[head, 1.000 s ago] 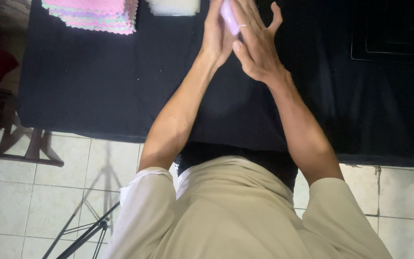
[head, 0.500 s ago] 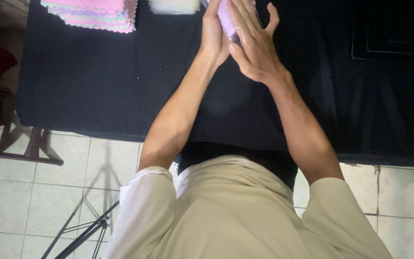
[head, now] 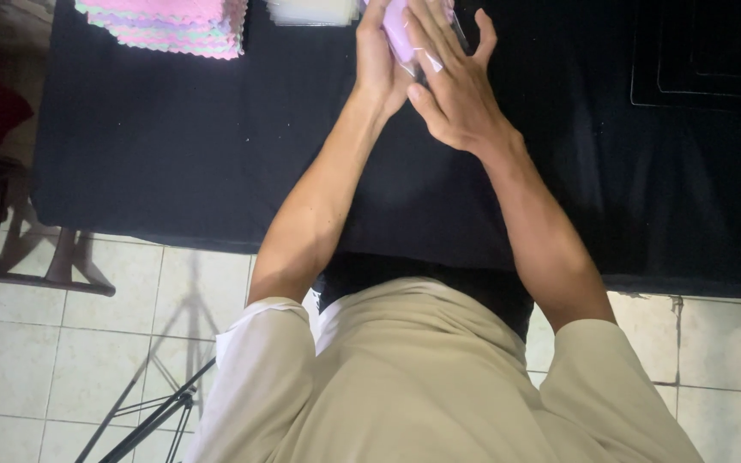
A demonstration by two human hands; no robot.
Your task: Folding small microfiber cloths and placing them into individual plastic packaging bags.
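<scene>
your left hand (head: 376, 64) and right hand (head: 456, 94) clasp the lilac cloth in clear sleeve (head: 400, 34) at 12 o'clock; likely soft, light, slippery, so grip its edges.

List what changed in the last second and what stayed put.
Both hands, the left hand and right hand, shifted slightly up the picture, keeping their grip on the rolled lilac cloth, now showing a clear plastic sleeve around it. The stack of pink scalloped cloths and the pile of clear bags stayed put.
</scene>
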